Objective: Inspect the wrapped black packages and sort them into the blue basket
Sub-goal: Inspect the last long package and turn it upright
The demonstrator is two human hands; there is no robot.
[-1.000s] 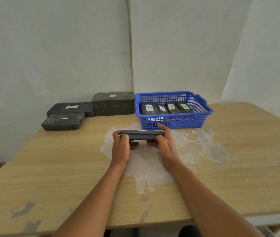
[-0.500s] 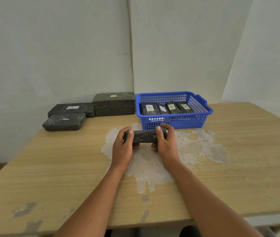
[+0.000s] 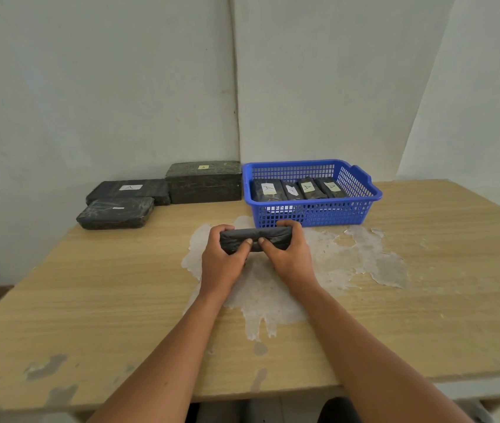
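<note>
both hands are wrapped round one black package point(image 3: 256, 239), the left hand point(image 3: 222, 261) gripping its left end and the right hand point(image 3: 290, 259) its right end, thumbs meeting on the near face. it is held just above the table point(image 3: 90, 300), long axis running left to right across the person. the blue basket point(image 3: 361, 206) sits straight ahead, just beyond the package and a little right, so the right hand looks nearer it. four labelled packages point(image 3: 299, 190) already stand inside. three more dark bundles point(image 3: 114, 213) lie well off to the left.

A handwritten "A" stands on the white labels of the packages in the basket point(image 3: 312, 189) and the flat package point(image 3: 128, 189)
</note>
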